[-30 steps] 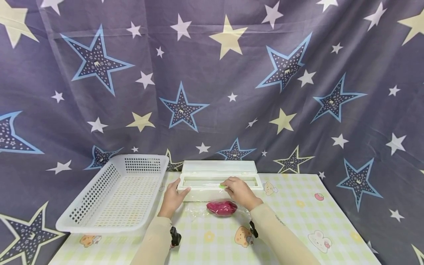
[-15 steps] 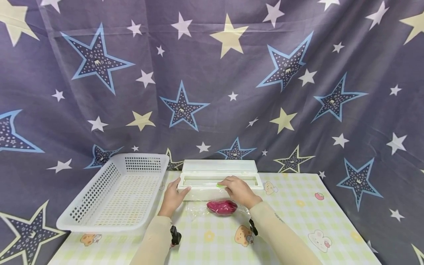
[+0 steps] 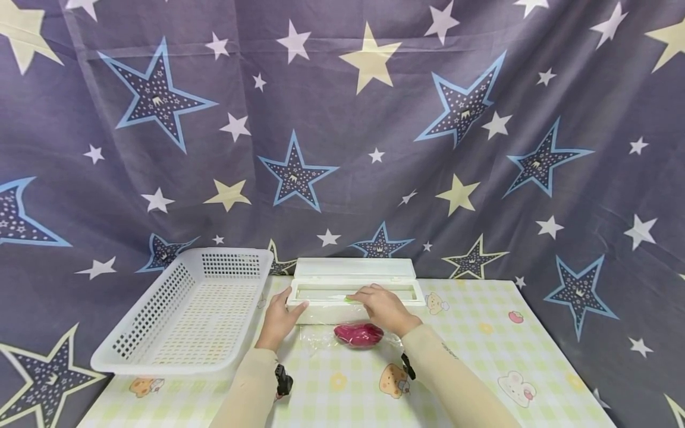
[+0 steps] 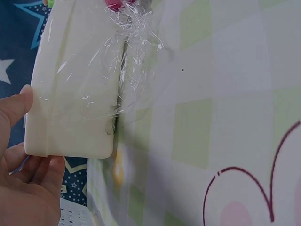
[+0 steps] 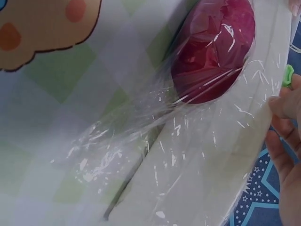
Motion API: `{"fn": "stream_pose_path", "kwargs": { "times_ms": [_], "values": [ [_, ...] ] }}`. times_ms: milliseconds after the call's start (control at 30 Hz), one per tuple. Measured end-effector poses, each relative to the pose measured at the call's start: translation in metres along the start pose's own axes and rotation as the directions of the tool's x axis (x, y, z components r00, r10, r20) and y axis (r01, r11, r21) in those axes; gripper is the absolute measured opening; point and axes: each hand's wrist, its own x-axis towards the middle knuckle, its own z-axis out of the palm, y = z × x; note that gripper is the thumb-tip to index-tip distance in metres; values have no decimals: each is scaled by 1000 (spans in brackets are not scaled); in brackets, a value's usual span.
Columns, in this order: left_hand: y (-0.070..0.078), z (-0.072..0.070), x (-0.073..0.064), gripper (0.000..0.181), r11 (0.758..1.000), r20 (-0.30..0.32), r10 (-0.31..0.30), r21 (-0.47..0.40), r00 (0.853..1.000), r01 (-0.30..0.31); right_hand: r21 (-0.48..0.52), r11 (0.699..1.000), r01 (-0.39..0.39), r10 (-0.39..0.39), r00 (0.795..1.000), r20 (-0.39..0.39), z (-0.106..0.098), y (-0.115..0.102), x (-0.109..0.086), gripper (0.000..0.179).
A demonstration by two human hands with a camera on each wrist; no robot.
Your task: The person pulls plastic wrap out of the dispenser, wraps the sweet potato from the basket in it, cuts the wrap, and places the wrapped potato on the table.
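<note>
A long white cling film dispenser [image 3: 326, 315] stands at the back of the table with its lid raised. My left hand [image 3: 278, 318] grips its left end, thumb on the front edge and fingers round the side, as the left wrist view shows. The right hand [image 3: 386, 308] pinches a small green slide cutter [image 3: 348, 299] on the dispenser's front rim. Clear cling film [image 5: 183, 136] hangs from that rim down the front. It covers a smooth, rounded, dark magenta item [image 3: 358, 336], perhaps a vegetable, lying on the table just before the dispenser.
A large white perforated plastic basket [image 3: 176, 362] stands to the left, close to my left forearm. The table wears a green-and-white checked cloth [image 3: 471, 351] with cartoon prints. Behind it hangs a dark curtain [image 3: 342, 232] with stars.
The right hand has moved slightly left, and the green slide cutter has travelled left along the dispenser's rim with it. The left hand and the magenta item stay where they were.
</note>
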Motion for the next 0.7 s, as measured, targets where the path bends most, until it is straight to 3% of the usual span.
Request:
{"fn": "stream_pose_path", "kwargs": {
  "times_ms": [167, 433, 700],
  "values": [
    [2, -2, 0, 73, 1000, -15, 12, -23, 1000, -12, 47, 999, -13, 13, 1000, 8, -3, -1, 0, 49],
    [1, 0, 0, 72, 1000, -9, 7, -26, 1000, -7, 139, 973, -187, 190, 982, -14, -5, -4, 1, 35],
    [2, -2, 0, 72, 999, -7, -1, -33, 1000, 0, 190, 964, -184, 210, 969, -129, 4, -13, 9, 21]
  ]
}}
